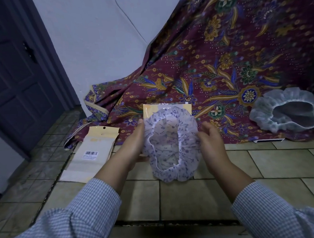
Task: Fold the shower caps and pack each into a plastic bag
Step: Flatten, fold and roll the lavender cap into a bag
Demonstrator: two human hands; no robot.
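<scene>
Head view:
- Floral-print shower cap (172, 145) held up above the tiled floor (264, 164), opening turned toward the camera; likely so held to find the elastic rim before the first fold.
- Left hand (135, 143) gripping the cap's left edge, thumb along the frill, fingers behind and hidden; serves as the anchor side.
- Right hand (210, 136) at the cap's right edge, fingers curled and pinching the frill; probably placed to draw that side across.
- Cap not yet folded (full ring of elastic open and visible).
- Plastic bag with yellow header (167, 109) lying flat on the batik cloth (222, 70) directly behind the cap; within easy reach, presumably next to be filled.
- Second flat bag with barcode label (92, 149) on the floor to the left, beside the cloth's edge.
- White shower cap (285, 112) lying open on the cloth at far right, well apart from the hands; judged to be awaiting its turn.
</scene>
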